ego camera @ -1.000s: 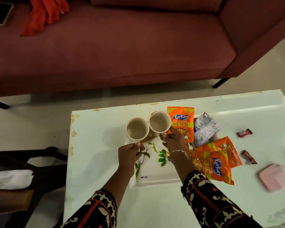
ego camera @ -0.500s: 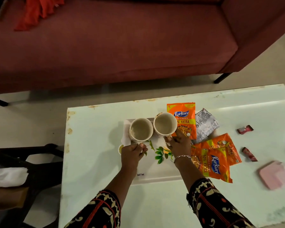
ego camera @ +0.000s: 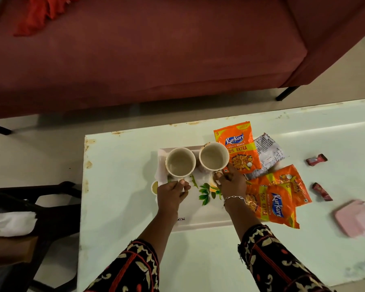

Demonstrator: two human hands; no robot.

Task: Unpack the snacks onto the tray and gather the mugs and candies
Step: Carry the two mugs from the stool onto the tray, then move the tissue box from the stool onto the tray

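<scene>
Two cream mugs stand side by side at the far end of a white leaf-patterned tray (ego camera: pixel 207 220). My left hand (ego camera: pixel 172 193) grips the left mug (ego camera: pixel 180 162) by its near side. My right hand (ego camera: pixel 230 182) holds the right mug (ego camera: pixel 213 156) the same way. One orange Kurkure packet (ego camera: pixel 237 147) lies beside the right mug, a silver packet (ego camera: pixel 269 152) lies right of it, and two more orange packets (ego camera: pixel 276 199) overlap the tray's right edge. Two red wrapped candies (ego camera: pixel 316 159) (ego camera: pixel 321 191) lie on the table to the right.
The white table (ego camera: pixel 118 197) has a stained left edge. A pink flat object (ego camera: pixel 355 221) sits at the right. A maroon sofa (ego camera: pixel 135 60) with a red cloth (ego camera: pixel 40 13) stands beyond the table. A dark chair with a white cloth (ego camera: pixel 9 225) is at the left.
Both hands have brought the two mugs down onto the tray's far end; the view has shifted so the table sits lower and further right.
</scene>
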